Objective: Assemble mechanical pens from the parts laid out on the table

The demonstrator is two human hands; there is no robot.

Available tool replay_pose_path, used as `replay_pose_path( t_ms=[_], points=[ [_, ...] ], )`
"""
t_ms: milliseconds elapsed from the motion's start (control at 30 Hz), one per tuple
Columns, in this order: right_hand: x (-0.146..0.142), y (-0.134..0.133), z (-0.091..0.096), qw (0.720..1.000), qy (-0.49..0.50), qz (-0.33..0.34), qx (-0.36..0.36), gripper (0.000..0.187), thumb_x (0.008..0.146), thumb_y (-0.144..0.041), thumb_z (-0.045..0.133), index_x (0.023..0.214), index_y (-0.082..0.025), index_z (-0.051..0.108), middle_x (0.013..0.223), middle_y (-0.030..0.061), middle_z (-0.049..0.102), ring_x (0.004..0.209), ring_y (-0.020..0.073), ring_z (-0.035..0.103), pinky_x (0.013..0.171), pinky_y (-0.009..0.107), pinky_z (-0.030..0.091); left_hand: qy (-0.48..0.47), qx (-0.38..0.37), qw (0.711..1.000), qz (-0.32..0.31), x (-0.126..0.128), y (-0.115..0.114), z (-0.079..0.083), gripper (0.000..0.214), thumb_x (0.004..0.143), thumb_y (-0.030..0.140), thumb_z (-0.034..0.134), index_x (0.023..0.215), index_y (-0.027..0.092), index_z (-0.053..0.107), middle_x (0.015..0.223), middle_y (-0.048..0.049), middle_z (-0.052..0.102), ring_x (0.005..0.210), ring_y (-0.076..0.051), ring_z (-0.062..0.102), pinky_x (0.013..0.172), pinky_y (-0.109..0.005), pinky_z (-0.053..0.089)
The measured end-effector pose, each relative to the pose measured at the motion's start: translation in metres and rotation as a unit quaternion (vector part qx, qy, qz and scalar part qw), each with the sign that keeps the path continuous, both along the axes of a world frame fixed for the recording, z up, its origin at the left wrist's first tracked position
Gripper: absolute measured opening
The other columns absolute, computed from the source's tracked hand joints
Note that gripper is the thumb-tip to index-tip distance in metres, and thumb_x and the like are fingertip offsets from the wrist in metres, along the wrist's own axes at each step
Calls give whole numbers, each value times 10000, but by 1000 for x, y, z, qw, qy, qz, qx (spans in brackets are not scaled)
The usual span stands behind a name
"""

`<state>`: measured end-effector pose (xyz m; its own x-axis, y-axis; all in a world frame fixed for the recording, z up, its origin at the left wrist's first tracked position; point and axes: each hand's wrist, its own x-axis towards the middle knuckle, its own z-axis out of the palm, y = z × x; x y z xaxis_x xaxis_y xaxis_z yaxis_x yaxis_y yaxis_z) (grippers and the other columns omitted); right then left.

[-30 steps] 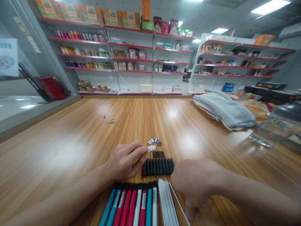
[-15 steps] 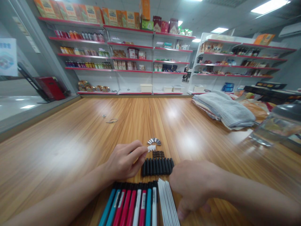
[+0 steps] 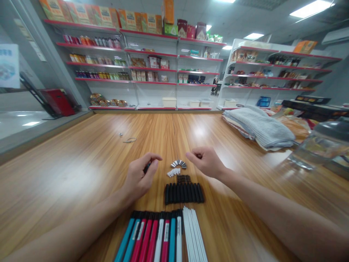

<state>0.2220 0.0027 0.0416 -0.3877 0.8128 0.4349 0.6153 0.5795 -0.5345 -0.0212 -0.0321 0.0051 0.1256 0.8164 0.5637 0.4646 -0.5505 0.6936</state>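
Note:
My left hand point(image 3: 139, 175) is curled just left of the parts, with a small dark piece point(image 3: 147, 167) showing between its fingers. My right hand point(image 3: 204, 162) hovers to the right of a fan of metal tips point(image 3: 178, 164), its fingers closed and nothing visible in them. Below the tips lie small white tips point(image 3: 173, 172), a cluster of small dark parts point(image 3: 183, 178) and a row of black pen barrels point(image 3: 184, 193). Nearest me are teal, red and white marker pens point(image 3: 148, 236) beside thin white tubes point(image 3: 194, 234).
Everything lies on a long wooden table point(image 3: 68, 171). A folded striped cloth point(image 3: 259, 127) and a glass jar with a dark lid point(image 3: 319, 145) stand at the right. A small wire loop point(image 3: 129, 139) lies farther up the table, with stocked red-edged shelves point(image 3: 149, 69) beyond.
My left hand has drawn back from the white tips and curled around a dark piece. My right hand has risen from beside the black barrels to right of the metal tips. The white tips look slightly shifted.

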Motion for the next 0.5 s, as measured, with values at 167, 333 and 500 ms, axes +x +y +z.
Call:
replay_pose_path(
  t_ms=[167,333,500],
  points=[
    [10,24,-40,997,22,-57,55,466,871,-364,493,499,-173,288,510,-51,247,470,59,262,479,234,196,-157,-149,975,-54,-3,14,-3,271,926,326,417,996,146,608,659,18,488,519,-75,378,472,-209,291],
    [3,17,-41,995,21,-47,82,459,879,-349,504,505,-170,310,496,-57,260,458,59,268,478,239,206,-94,-141,985,-5,-1,17,1,305,918,340,448,1064,156,641,775,-28,621,704,-123,529,607,-229,397],
    [-1,9,-35,993,39,-13,113,277,878,-293,521,630,-168,523,526,-45,418,482,72,379,503,225,294,-143,-102,984,14,2,16,3,259,884,357,547,1021,157,638,855,-47,675,679,-115,558,590,-223,426]
  ],
)
